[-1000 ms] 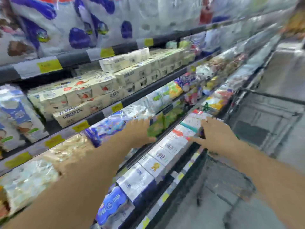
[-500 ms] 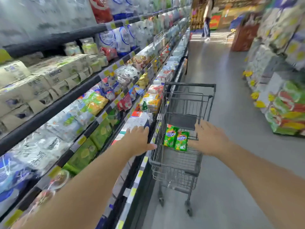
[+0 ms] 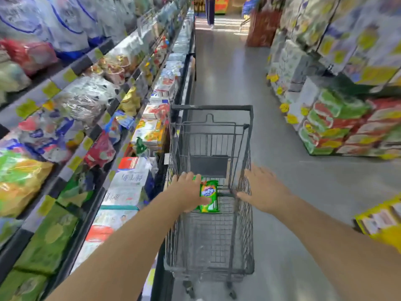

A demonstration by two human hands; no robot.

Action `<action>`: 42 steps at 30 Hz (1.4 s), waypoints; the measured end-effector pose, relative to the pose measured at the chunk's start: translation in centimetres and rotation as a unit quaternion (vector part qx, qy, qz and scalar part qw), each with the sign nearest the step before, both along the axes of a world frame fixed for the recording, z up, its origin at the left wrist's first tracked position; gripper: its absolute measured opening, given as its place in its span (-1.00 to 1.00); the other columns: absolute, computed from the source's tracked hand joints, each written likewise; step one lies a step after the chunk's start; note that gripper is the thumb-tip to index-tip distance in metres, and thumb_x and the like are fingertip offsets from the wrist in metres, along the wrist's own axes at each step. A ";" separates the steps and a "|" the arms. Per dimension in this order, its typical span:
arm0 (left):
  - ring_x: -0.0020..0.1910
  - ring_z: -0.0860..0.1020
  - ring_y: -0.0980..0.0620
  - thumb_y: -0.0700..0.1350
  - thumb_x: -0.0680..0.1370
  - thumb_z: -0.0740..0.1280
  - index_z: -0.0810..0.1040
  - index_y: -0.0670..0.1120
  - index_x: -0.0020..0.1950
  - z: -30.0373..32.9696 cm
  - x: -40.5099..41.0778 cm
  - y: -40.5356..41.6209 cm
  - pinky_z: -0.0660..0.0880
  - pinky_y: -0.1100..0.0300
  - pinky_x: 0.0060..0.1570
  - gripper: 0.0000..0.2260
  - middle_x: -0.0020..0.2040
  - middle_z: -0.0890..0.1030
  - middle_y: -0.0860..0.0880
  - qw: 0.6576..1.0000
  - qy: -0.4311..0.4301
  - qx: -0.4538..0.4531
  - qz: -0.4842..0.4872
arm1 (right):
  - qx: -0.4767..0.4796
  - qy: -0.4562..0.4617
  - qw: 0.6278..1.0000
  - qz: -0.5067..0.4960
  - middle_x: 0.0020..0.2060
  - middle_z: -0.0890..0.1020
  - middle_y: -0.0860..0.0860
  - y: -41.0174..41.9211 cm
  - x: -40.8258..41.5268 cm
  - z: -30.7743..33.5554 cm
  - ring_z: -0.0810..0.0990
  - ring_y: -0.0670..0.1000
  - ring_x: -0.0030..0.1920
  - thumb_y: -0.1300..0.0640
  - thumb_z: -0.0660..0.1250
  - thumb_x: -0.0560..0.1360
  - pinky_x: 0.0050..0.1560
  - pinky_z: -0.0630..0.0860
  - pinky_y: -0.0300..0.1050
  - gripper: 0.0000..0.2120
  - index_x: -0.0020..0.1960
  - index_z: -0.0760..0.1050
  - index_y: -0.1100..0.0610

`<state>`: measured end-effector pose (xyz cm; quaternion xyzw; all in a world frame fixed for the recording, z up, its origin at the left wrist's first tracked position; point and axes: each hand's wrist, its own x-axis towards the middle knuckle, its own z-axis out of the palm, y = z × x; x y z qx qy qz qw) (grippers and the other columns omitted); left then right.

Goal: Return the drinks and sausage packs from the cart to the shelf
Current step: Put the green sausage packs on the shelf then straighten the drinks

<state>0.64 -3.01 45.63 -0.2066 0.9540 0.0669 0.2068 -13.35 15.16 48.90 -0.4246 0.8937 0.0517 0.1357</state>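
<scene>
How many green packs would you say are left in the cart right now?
2, possibly. One green pack lies in the cart in plain view; the left hand mostly covers a second beside it. More may be hidden.

Hardly any print is reading clearly here. The green pack (image 3: 208, 195) lying in the cart (image 3: 209, 266) is showing a blue label with pale characters too blurred to make out. White cartons (image 3: 128, 183) along the front edge of the lowest shelf (image 3: 95, 198) are carrying large blue characters, also illegible. The yellow price tags (image 3: 51, 89) on the shelf edges are showing no legible figures.
</scene>
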 end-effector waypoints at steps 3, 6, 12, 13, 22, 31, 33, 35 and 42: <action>0.57 0.03 -0.24 0.32 0.56 0.12 -0.03 -0.14 0.60 -2.7 -3.0 -2.4 0.05 -0.21 0.50 -0.21 0.60 0.06 -0.21 1.000 -0.004 0.014 -0.002 | 0.018 -0.013 1.000 -0.016 0.51 0.24 0.15 -2.2 -2.3 -2.3 0.24 0.18 0.49 -0.25 0.21 0.53 0.49 0.23 0.12 -0.27 0.54 0.16 0.16; 0.59 -0.02 -0.22 0.32 0.57 0.11 -0.07 -0.12 0.61 -5.9 -5.7 -4.1 0.01 -0.20 0.52 -0.20 0.61 -0.01 -0.21 0.999 -0.033 0.037 0.009 | 0.027 -0.030 0.999 -0.032 0.46 0.32 0.16 -4.1 -4.6 -5.1 0.30 0.17 0.46 -0.22 0.21 0.55 0.45 0.28 0.12 -0.34 0.50 0.23 0.14; 0.52 0.20 -0.17 0.28 0.57 0.18 0.08 -0.17 0.58 -14.2 -9.6 -6.8 0.26 -0.10 0.44 -0.25 0.55 0.22 -0.19 0.990 -0.034 0.111 0.080 | 0.028 -0.136 0.989 -0.058 0.11 0.59 0.10 -9.2 -8.7 -13.7 0.59 0.10 0.09 -0.12 0.21 0.59 0.15 0.56 0.07 -0.57 0.29 0.42 0.16; 0.51 0.23 -0.18 0.26 0.57 0.19 0.11 -0.18 0.58 -15.9 -10.0 -7.4 0.28 -0.09 0.43 -0.26 0.53 0.25 -0.19 0.986 -0.033 0.129 0.101 | 0.027 -0.163 0.984 -0.065 0.06 0.61 0.11 -10.3 -9.3 -15.6 0.61 0.10 0.04 -0.11 0.22 0.59 0.09 0.58 0.07 -0.59 0.25 0.44 0.18; 0.39 0.36 -0.23 0.17 0.58 0.25 0.25 -0.22 0.48 -34.4 -13.8 -12.0 0.36 -0.07 0.34 -0.37 0.41 0.36 -0.26 0.940 -0.024 0.189 0.283 | 0.047 -0.263 0.956 -0.120 -0.29 0.48 0.10 -17.6 -12.8 -35.8 0.60 0.16 -0.14 0.09 0.34 0.51 -0.25 0.42 -0.10 -0.77 -0.21 0.36 0.16; 0.32 0.36 -0.26 0.16 0.49 0.39 0.12 -0.30 0.52 -45.8 -16.4 -14.4 0.33 -0.07 0.35 -0.18 0.37 0.34 -0.29 0.923 0.064 0.062 0.375 | 0.020 -0.287 0.930 -0.227 0.06 0.63 0.21 -20.5 -14.7 -48.8 0.64 0.19 0.06 0.09 0.38 0.50 -0.19 0.40 -0.13 -0.73 0.10 0.54 0.26; 0.31 0.34 -0.28 0.08 0.48 0.44 0.14 -0.33 0.49 -46.7 -16.3 -14.6 0.30 -0.09 0.35 -0.20 0.35 0.34 -0.31 0.908 0.104 0.042 0.404 | 0.002 -0.299 0.924 -0.240 0.04 0.64 0.21 -20.7 -15.2 -50.3 0.64 0.17 0.03 0.06 0.41 0.48 -0.19 0.37 -0.15 -0.70 0.08 0.55 0.27; 0.35 0.30 -0.29 0.05 0.49 0.44 0.07 -0.35 0.51 -47.2 -16.3 -14.8 0.24 -0.08 0.39 -0.16 0.39 0.30 -0.33 0.890 0.118 0.071 0.434 | -0.020 -0.325 0.909 -0.261 -0.02 0.60 0.15 -20.9 -15.5 -51.3 0.60 0.09 0.02 0.04 0.42 0.49 -0.16 0.34 -0.15 -0.66 0.09 0.49 0.28; 0.37 0.37 -0.26 0.13 0.40 0.51 0.25 -0.25 0.45 -47.0 -16.7 -15.0 0.37 -0.12 0.34 -0.19 0.38 0.36 -0.25 0.834 0.115 0.131 0.524 | -0.081 -0.385 0.842 -0.370 0.03 0.57 0.06 -22.0 -14.8 -52.1 0.56 0.09 0.08 -0.15 0.55 0.28 0.16 0.56 0.05 -0.36 0.10 0.45 0.27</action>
